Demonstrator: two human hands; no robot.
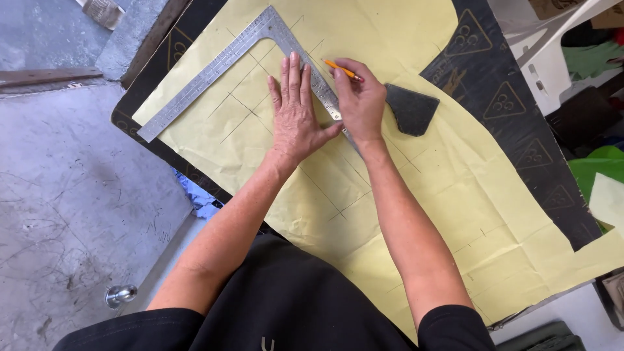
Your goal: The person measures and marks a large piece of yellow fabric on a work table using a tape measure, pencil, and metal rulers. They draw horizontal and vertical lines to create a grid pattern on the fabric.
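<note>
1. I see a metal framing square (240, 65) lying flat on a pale yellow paper sheet (416, 195), its corner pointing up and away from the person, one arm running down-left, the other down-right under the hands.
2. Left hand (296, 114) lies open and flat, fingers together, palm pressing on the paper just beside the square's right arm, thumb touching the steel edge.
3. Right hand (361, 97) is closed in a writing grip on an orange pencil (341, 69); the tip points up-left and sits at the outer edge of the square's right arm. I cannot tell if the tip touches the paper.
4. Pencil lines (247, 110) already cross the sheet, some parallel to the square's arms, some forming a grid inside the angle; more short lines run toward the lower right.
5. A dark grey wedge-shaped piece (413, 109) rests on the paper just beside the right hand, on its outer side.
6. The paper lies over a black board (513, 110) printed with triangle marks, which shows at the upper right and along the left edge; this sits on the desk.
7. Grey concrete floor (71, 195) fills the left side, scratched and stained.
8. A small shiny metal knob (120, 296) is on the floor at lower left.
9. White plastic chair (552, 52) and green cloth (601, 166) at the right edge, well apart from the hands.
10. Black short sleeves and black top (292, 312) at the bottom.
</note>
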